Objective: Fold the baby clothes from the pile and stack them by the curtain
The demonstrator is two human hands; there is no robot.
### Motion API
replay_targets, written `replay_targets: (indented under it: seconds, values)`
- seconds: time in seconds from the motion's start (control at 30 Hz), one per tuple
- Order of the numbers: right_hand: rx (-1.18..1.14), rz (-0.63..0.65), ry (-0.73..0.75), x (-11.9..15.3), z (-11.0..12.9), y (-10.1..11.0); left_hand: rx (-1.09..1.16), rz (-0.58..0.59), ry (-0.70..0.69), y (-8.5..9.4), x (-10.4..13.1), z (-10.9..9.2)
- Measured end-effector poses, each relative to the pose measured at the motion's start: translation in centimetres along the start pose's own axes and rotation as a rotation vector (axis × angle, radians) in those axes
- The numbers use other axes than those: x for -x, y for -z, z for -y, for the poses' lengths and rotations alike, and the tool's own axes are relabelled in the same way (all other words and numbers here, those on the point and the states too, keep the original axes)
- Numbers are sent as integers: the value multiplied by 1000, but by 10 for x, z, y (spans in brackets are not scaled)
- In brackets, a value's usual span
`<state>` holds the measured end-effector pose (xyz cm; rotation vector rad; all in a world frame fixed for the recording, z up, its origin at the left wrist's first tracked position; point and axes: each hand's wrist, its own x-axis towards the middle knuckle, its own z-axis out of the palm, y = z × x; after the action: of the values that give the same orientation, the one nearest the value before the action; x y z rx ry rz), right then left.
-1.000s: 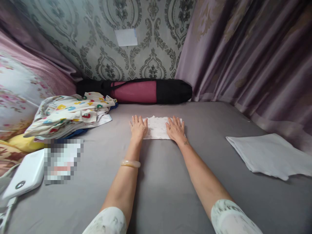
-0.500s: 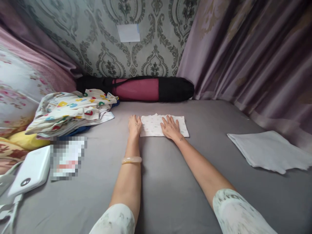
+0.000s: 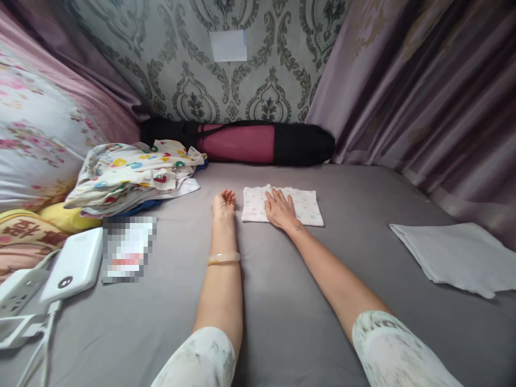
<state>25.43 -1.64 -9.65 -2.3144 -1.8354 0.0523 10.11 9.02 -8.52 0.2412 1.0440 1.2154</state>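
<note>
A folded white cloth with small pastel prints (image 3: 307, 207) lies flat on the grey sheet (image 3: 282, 279), near the middle of the view. My right hand (image 3: 280, 209) rests on the cloth with its fingers spread, palm down. Just left of the cloth's left edge is my left hand (image 3: 224, 204), apart from the cloth, turned partly palm up. Its fingers are loosely curled but apart, and nothing is in them. A pale bangle (image 3: 223, 258) circles my left forearm.
Patterned clothes (image 3: 137, 177) are heaped at the left, near a white power bank (image 3: 72, 263), a power strip (image 3: 18, 290) and a blurred packet (image 3: 129, 250). A black and red bag (image 3: 237, 142) lies along the wall. White fabric (image 3: 459, 255) lies at the right.
My left hand has come off the cloth's left edge and turned over, its fingers now facing up. My right hand remains on the cloth. The view has shifted left.
</note>
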Motion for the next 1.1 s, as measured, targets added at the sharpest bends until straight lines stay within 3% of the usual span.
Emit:
replay_targets:
  seconds: [0.37,0.6,0.77,0.9,1.1]
  values:
    - [-40,10,56,-13,25,-1,35,-17,7,-1,0,3]
    - [-27,40,36,-14,27,-3,33,-22,12,-1,-7,4]
    - [-44,7,84,-19,50,0,39,-21,12,-1,-7,3]
    - [-58,-14,124,-23,69,-9,47,-18,20,0,-5,0]
    - [-66,-23,119,-23,71,-19,52,-25,4,0,-3,0]
